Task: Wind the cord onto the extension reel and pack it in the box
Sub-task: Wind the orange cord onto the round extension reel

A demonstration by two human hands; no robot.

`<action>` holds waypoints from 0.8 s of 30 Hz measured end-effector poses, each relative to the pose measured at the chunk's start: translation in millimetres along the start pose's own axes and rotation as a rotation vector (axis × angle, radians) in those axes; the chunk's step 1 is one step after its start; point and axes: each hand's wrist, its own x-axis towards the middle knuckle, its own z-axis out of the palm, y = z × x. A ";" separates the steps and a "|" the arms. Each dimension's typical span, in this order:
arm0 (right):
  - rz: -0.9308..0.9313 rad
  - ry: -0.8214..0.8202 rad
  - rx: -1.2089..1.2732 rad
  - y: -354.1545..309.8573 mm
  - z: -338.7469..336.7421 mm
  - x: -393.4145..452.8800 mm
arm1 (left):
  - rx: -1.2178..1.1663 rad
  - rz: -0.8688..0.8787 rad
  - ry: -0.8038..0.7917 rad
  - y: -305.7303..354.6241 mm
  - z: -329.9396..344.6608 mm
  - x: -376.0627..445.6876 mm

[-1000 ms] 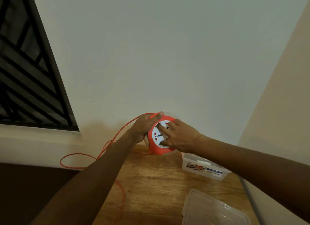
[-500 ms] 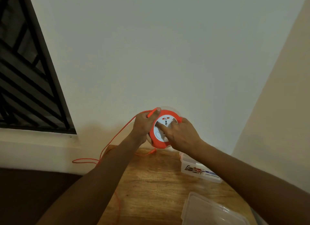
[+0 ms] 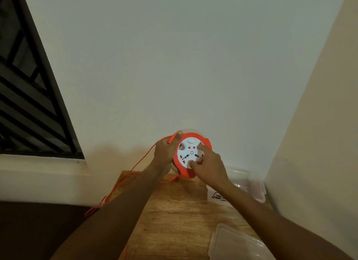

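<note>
Nearest the camera a clear plastic lid (image 3: 238, 244) lies at the front right of the wooden table (image 3: 174, 217), and farther back on the right, by the wall, sits the open clear box (image 3: 246, 184). Above the table's far end, clear of the wood, the orange and white reel (image 3: 190, 155) is held up with its socket face toward the camera: the left hand (image 3: 165, 153) grips its left rim, thumb pinching the orange cord (image 3: 135, 166) against the top edge. The right hand (image 3: 209, 166) has curled fingers on the white face, and the cord trails down left off the table.
</note>
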 end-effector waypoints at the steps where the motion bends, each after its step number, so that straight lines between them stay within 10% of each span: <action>1: -0.190 0.042 -0.224 3.1 -5.6 0.6 | 0.010 -0.005 -0.014 1.5 -1.6 1.0; 8: -0.998 -0.344 -0.927 -4.9 -41.4 17.9 | 0.077 -0.074 -0.227 11.1 -8.0 7.7; 14: -1.008 -0.368 -1.224 -13.7 -38.6 21.2 | 0.105 -0.055 -0.238 14.8 -9.6 8.3; 24: -0.669 -0.167 -1.011 -16.2 -20.3 29.8 | 0.006 -0.019 -0.121 19.2 -17.7 10.9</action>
